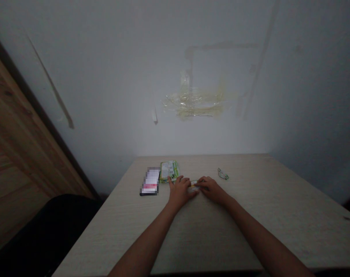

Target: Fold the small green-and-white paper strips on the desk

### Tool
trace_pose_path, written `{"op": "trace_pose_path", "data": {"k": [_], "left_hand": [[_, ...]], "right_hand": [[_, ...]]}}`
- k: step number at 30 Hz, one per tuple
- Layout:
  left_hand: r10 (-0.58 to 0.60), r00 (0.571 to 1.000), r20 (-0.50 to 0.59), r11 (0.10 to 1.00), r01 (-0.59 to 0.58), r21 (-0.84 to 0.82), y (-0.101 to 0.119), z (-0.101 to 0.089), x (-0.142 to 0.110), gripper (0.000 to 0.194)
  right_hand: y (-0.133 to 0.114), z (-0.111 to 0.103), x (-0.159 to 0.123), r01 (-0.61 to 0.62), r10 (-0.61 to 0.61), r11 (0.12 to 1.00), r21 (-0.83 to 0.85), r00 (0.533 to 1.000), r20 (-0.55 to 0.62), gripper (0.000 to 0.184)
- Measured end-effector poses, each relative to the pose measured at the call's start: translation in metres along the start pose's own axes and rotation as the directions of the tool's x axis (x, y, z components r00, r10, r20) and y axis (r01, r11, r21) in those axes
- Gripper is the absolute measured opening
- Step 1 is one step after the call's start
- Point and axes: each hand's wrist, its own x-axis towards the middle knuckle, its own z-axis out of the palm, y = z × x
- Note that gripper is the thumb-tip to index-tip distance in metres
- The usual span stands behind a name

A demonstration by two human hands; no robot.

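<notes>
Both my hands meet at the middle of a pale wooden table (250, 231). My left hand (180, 189) and my right hand (211, 189) have their fingers pinched together on a small yellowish-white object (193, 185) held between them; it is too small to name. A green and white packet (169, 171) lies just beyond my left hand, its near edge close to my fingertips.
A phone (150, 181) with a lit screen lies left of the packet. A small torn green scrap (222, 174) sits to the right of my hands. The table stands against a white wall with old tape marks (193, 104). Wooden panelling (15, 154) and something dark (47, 231) are at left.
</notes>
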Motion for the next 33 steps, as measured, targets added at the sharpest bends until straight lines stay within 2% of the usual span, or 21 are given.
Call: {"op": "trace_pose_path", "data": {"k": [5,11,15,20,26,33], "left_hand": [[-0.028,1.0,-0.006,0.999,0.028,-0.039,-0.008,-0.001,-0.003,0.022],[0.036,0.999,-0.007,0.999,-0.036,0.005,-0.01,-0.008,-0.006,0.02],[0.076,0.997,0.004,0.997,-0.076,0.029,-0.009,-0.012,-0.009,0.017],[0.043,0.999,-0.01,0.993,-0.041,0.111,-0.009,-0.017,-0.01,0.019],[0.022,1.0,-0.021,0.986,-0.018,0.164,-0.01,-0.027,-0.007,0.031],[0.01,0.998,-0.062,0.987,0.0,0.162,-0.014,-0.032,-0.007,0.025]], "right_hand": [[-0.006,-0.004,-0.001,-0.001,0.001,1.0,0.013,1.0,-0.004,0.038],[-0.008,-0.003,-0.004,0.025,-0.025,1.0,0.005,0.999,-0.036,0.026],[-0.01,0.001,-0.004,-0.01,0.008,0.999,-0.035,0.998,-0.066,0.02],[-0.014,0.004,-0.001,-0.048,0.042,0.995,-0.088,0.996,-0.073,0.015],[-0.017,0.004,-0.001,-0.058,0.051,0.993,-0.107,0.996,-0.071,0.014],[-0.019,0.004,-0.002,-0.065,0.06,0.993,-0.099,0.996,-0.059,0.015]]}}
